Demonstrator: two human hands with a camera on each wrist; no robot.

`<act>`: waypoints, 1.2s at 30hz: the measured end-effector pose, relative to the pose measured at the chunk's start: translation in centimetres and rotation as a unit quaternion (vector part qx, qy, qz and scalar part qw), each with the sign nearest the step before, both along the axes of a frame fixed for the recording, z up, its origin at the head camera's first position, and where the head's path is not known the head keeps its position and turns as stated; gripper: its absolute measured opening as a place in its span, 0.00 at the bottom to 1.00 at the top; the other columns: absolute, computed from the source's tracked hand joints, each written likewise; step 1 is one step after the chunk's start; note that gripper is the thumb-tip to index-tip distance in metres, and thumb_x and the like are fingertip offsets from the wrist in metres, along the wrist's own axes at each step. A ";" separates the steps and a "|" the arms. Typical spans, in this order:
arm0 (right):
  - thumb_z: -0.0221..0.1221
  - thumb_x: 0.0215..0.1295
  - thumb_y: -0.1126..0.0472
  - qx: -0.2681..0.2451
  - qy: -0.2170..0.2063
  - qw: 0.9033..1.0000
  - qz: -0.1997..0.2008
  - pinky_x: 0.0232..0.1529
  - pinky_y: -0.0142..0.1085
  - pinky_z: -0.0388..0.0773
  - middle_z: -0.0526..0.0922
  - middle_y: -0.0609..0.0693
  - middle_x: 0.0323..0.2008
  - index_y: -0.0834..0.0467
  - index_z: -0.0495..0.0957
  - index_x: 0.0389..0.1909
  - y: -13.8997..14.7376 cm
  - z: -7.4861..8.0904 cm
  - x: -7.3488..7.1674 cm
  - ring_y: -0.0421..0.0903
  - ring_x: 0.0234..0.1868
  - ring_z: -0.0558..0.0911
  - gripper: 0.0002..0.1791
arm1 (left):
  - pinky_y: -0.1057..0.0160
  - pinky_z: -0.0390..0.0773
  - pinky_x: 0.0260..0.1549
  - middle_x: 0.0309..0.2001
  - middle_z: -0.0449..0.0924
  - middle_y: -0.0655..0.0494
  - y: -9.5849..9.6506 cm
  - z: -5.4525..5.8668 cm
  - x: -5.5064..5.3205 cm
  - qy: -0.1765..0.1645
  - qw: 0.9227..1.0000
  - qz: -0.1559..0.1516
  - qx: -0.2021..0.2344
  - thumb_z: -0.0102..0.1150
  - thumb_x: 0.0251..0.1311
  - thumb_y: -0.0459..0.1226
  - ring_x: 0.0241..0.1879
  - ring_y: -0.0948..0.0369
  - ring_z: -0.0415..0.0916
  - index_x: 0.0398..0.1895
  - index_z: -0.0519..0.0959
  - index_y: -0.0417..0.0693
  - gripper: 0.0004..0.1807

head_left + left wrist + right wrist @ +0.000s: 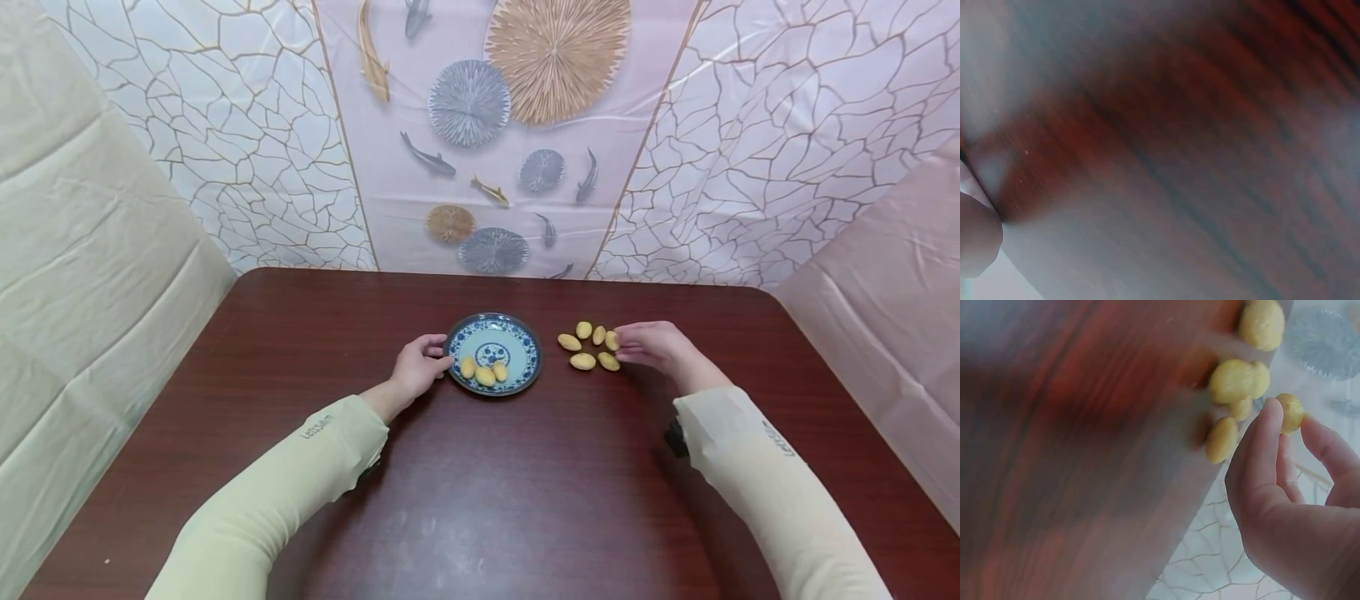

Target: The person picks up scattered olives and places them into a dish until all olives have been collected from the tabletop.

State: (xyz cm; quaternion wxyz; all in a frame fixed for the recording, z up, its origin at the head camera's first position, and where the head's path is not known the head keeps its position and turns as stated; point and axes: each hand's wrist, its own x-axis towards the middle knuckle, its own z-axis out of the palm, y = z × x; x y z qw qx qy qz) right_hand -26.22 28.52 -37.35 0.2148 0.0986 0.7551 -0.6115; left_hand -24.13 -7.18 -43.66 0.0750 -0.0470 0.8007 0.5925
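A round plate with a blue floral border lies on the table, three small yellow oval lumps like baby potatoes near its front. My left hand holds the plate's left rim between thumb and fingers. In the left wrist view only the thumb and a bit of finger show. Several more yellow lumps lie loosely grouped right of the plate. My right hand reaches in from their right, pinching one potato-like lump between thumb and fingertips.
Everything stands on a dark reddish-brown wooden table. A patterned cloth backdrop rises behind its far edge. Pale fabric walls flank both sides.
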 end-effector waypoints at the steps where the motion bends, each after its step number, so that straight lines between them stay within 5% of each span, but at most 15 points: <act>1: 0.50 0.67 0.69 -0.001 0.003 1.000 0.003 0.38 0.28 0.82 0.81 0.39 0.24 0.76 0.53 0.66 -0.2 0.1 -0.1 0.35 0.28 0.82 0.30 | 0.68 0.79 0.32 0.47 0.78 0.41 0.0 0.0 0.0 0.000 1.000 0.000 0.002 0.59 0.58 0.30 0.34 0.62 0.76 0.59 0.71 0.40 0.24; 19: 0.51 0.66 0.68 0.008 0.012 0.999 0.030 0.40 0.29 0.82 0.80 0.41 0.27 0.74 0.58 0.64 -4.4 1.4 -0.6 0.36 0.29 0.83 0.28 | 0.69 0.79 0.31 0.45 0.77 0.40 0.1 -0.2 0.0 0.004 1.000 0.005 0.012 0.60 0.57 0.28 0.30 0.66 0.74 0.58 0.71 0.38 0.24; 26: 0.52 0.67 0.65 0.025 0.007 0.999 0.045 0.49 0.35 0.80 0.78 0.48 0.39 0.71 0.62 0.63 -6.1 2.0 -0.5 0.37 0.33 0.83 0.26 | 0.68 0.80 0.32 0.46 0.77 0.40 0.0 -0.1 0.0 0.000 1.000 0.004 0.005 0.59 0.58 0.29 0.34 0.62 0.76 0.59 0.71 0.39 0.24; 36: 0.54 0.65 0.66 0.019 0.005 0.998 0.056 0.50 0.38 0.80 0.80 0.50 0.36 0.72 0.65 0.61 -8.4 1.6 -0.2 0.38 0.31 0.82 0.25 | 0.67 0.80 0.33 0.47 0.77 0.40 0.0 0.0 0.0 -0.001 1.000 0.004 0.004 0.59 0.58 0.29 0.35 0.60 0.77 0.59 0.71 0.39 0.24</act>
